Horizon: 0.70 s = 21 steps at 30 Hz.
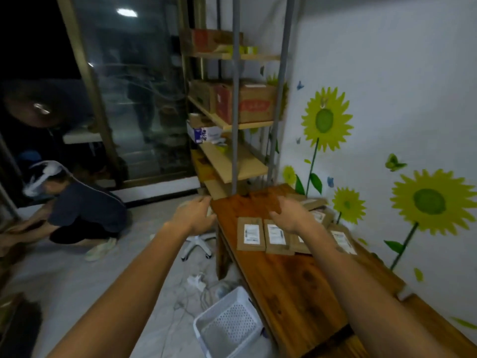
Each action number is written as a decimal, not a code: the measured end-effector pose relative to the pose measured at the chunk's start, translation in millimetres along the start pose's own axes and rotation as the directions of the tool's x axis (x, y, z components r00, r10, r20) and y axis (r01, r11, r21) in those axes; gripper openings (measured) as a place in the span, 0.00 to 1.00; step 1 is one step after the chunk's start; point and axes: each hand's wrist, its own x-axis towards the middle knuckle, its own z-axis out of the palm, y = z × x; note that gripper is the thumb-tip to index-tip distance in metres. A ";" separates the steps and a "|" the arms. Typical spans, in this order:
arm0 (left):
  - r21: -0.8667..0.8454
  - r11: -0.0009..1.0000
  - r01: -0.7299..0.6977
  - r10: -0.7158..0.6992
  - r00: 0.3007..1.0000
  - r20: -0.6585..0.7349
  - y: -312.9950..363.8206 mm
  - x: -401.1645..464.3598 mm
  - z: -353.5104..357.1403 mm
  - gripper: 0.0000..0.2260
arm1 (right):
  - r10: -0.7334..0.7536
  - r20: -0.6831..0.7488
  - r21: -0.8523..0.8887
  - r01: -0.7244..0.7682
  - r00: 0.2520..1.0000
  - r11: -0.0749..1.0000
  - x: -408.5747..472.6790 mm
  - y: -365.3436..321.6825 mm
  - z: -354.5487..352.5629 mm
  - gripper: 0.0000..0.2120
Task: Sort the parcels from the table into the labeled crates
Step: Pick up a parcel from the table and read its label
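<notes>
Both arms out in front of me. My left hand (194,218) hangs off the desk's (296,285) far left corner, over the floor, fingers loosely curled with nothing in them as far as I can see; motion blur there. My right hand (290,212) is above the desk near its far edge, fingers spread and relaxed, holding nothing, hovering just past the row of parcels (276,237).

Parcels: brown flat envelopes with white labels, lying side by side across the desk's middle, from near the left edge toward the wall side. My right forearm covers part of the third one. More brown parcels (318,211) piled at the far right corner by the wall, blurry, can't count them.

White perforated crate (227,329) sits on the floor just beside the desk's left edge, near end. Can't read any label on it.

Shelf rack (232,125) with cardboard boxes stands past the desk's far edge. Sunflower stickers (325,117) on the wall along the right edge. Another person (85,210) crouches on the floor, far left. Chair base (198,245) by the desk leg.
</notes>
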 end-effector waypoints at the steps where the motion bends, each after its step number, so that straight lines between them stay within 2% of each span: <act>1: -0.013 1.000 0.000 0.000 1.000 0.010 -5.4 14.4 6.3 0.26 | 0.027 0.008 0.009 -0.027 1.000 1.000 9.6 2.3 6.6 0.20; 4: -0.048 0.998 -0.049 0.052 0.996 0.074 -13.9 84.6 37.1 0.23 | 0.125 0.046 0.013 -0.126 0.991 0.992 60.8 17.8 30.4 0.21; 9: -0.106 0.988 -0.112 0.135 0.963 0.235 -28.1 179.9 107.8 0.24 | 0.252 0.153 -0.029 -0.250 0.956 0.968 136.4 41.8 81.4 0.22; 11: -0.123 0.987 -0.100 0.131 0.952 0.277 -32.5 212.4 134.3 0.22 | 0.296 0.203 0.019 -0.306 0.933 0.952 165.2 49.1 100.8 0.21; 14: -0.126 0.991 -0.049 0.091 0.932 0.351 -37.7 257.0 176.2 0.19 | 0.257 0.235 0.105 -0.287 0.937 0.952 215.5 66.5 148.1 0.17; 18: -0.110 0.993 0.034 0.023 0.879 0.476 -31.4 311.1 235.1 0.24 | 0.296 0.315 0.187 -0.365 0.902 0.912 282.3 99.6 222.5 0.14; 21: -0.137 0.989 0.059 0.019 0.862 0.506 -16.2 345.8 275.8 0.27 | 0.371 0.333 0.178 -0.444 0.867 0.878 315.0 115.3 251.7 0.17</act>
